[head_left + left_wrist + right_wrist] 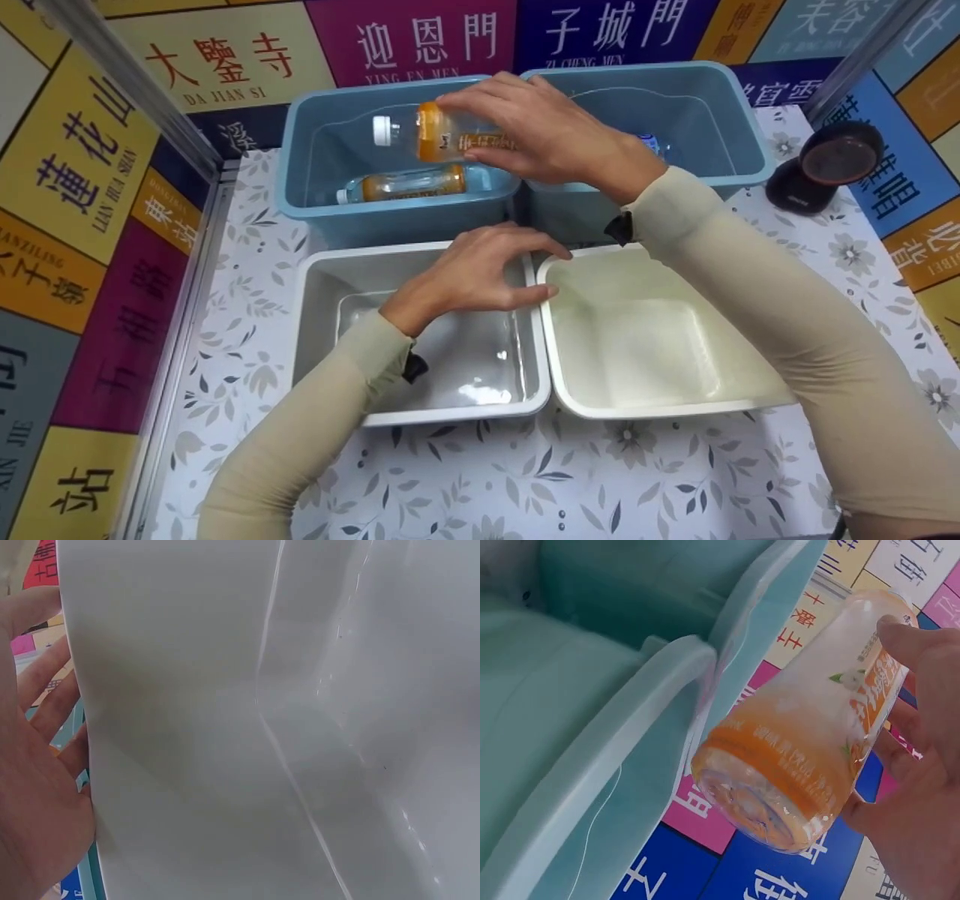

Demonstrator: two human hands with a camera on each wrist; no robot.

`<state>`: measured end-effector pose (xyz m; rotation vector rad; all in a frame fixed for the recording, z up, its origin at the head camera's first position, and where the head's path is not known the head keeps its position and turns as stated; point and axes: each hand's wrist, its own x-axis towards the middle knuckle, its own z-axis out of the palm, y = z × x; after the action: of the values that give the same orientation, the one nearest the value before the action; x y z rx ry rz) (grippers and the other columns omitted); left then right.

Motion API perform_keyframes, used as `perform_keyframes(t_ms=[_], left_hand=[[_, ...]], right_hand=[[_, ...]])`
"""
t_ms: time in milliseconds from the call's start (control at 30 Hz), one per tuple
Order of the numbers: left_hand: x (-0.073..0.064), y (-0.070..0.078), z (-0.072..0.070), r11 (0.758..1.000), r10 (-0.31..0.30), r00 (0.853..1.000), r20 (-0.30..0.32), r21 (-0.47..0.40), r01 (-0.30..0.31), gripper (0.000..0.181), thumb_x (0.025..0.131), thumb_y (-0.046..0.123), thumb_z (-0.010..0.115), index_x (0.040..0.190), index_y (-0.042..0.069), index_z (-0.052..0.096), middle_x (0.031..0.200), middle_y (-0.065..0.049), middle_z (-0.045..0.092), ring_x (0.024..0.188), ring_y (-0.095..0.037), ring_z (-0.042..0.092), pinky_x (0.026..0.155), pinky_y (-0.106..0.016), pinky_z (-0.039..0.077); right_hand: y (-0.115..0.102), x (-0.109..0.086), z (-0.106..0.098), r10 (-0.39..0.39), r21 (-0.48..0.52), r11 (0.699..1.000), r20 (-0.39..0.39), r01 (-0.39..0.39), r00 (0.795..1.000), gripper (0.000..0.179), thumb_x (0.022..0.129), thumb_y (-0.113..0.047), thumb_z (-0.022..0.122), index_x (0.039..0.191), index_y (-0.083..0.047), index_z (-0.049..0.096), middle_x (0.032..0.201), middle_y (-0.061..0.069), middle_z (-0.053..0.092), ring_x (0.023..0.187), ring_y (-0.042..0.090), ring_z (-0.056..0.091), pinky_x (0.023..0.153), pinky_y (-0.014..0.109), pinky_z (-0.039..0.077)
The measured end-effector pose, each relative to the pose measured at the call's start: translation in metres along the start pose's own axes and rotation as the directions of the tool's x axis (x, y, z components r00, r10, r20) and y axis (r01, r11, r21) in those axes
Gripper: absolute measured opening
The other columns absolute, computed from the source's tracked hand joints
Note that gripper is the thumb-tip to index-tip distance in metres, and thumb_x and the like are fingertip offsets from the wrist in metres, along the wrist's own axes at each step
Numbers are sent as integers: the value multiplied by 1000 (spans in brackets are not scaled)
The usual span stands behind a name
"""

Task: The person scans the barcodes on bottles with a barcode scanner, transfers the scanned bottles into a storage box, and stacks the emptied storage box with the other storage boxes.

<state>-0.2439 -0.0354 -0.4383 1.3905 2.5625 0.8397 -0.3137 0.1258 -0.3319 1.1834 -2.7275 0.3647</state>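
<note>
My right hand [547,127] grips a clear plastic bottle [430,133] with an orange label and a white cap. It holds the bottle on its side above the left blue bin [405,217]. In the right wrist view the bottle's base [757,802] faces the camera. Another orange-labelled bottle [412,184] lies in that same bin. My left hand [476,274] is over the grey-white bin [420,416], its thumb and fingers spread apart with nothing between them. The left wrist view shows mostly that bin's smooth inner wall [172,727].
A cream bin [637,360] stands right of the grey-white one. Behind it is the right blue bin [727,127], where part of a blue-labelled bottle [649,142] shows beside my right wrist. A black round-topped device [825,165] stands at the table's right side.
</note>
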Motion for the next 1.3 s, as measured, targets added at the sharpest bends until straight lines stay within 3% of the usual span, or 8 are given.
perform_keyframes(t_ms=[400,667,833,1300], left_hand=[[0,2,-1,1000,-6,1000,-5,11,6,43,89,64,58,127,44,64,127,30,61,120,1,55,102,-35,46],[0,2,0,1000,-16,1000,5,6,16,44,89,65,57,127,44,64,129,28,61,122,1,54,103,-35,45],[-1,2,-1,1000,-20,1000,4,9,20,45,89,66,57,127,44,64,128,27,61,121,1,55,103,-35,46],[-1,0,0,1000,-16,1000,-3,1,16,45,89,64,58,128,42,64,131,25,62,121,2,55,102,-32,46]], right_hand=[[-5,12,4,-12,21,1000,30,11,999,60,99,-48,55,155,-37,34,157,-8,43,144,19,37,114,49,33],[-9,24,6,-9,35,999,75,7,997,59,100,-48,53,155,-37,34,158,-9,41,150,19,32,122,62,14],[-12,34,7,-18,57,998,74,13,997,59,100,-50,53,154,-35,36,157,-8,44,147,19,35,121,55,23],[-22,54,18,-92,84,993,132,82,987,60,99,-46,57,155,-30,38,156,-4,45,147,21,38,120,46,31]])
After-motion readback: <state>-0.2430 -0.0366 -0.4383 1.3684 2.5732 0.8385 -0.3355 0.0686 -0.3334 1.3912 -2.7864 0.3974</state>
